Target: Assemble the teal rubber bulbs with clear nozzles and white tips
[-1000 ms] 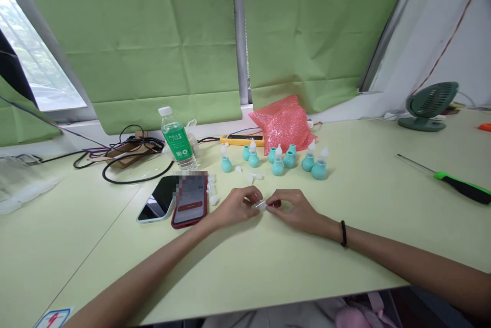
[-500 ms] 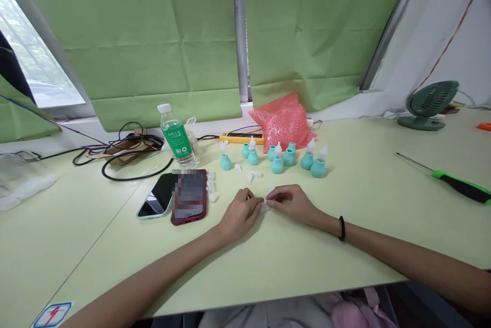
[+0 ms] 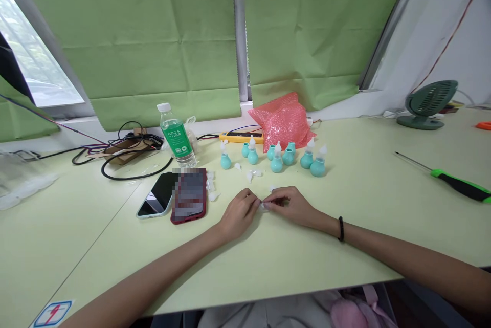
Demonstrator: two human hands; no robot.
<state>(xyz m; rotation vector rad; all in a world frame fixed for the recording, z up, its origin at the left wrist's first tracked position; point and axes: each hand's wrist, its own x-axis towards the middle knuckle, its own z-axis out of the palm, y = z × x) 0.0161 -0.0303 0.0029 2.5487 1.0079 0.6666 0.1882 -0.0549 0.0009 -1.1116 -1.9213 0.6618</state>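
Clear tip (image 3: pixel 264 205) is right between my two hands, low over the tabletop (image 3: pixel 287 264) dead centre. It might be resting on the surface, I honestly can't tell. I'd say I'm in the middle of the fiddly bit, working on one little nozzle piece before it goes on a bulb. Left grip (image 3: pixel 238 213) is pressed together, thumb and forefinger pinching the 9 o'clock end. Right grip (image 3: pixel 292 204) does the same on the 3 o'clock end, with the other fingers curled under. The two grips nearly meet, with only the tip between them. It's tiny and see-through, so I can't tell whether it's one part or two being pushed together.

At 12 o'clock from my hands stand the teal bulbs (image 3: pixel 276 165) in a loose cluster, some wearing white tips and a few bare. Some loose tips (image 3: pixel 250 175) lie between the bulbs and my hands, with more at 10 o'clock beside the red phone (image 3: pixel 188 196).

Next move, as I reckon it, wants a light touch: hold the pinch on one side, free the other hand, and line the tip up straight over a bare bulb's neck. Squeeze too hard and it could pop out, and it'd be hard to spot on this pale tabletop
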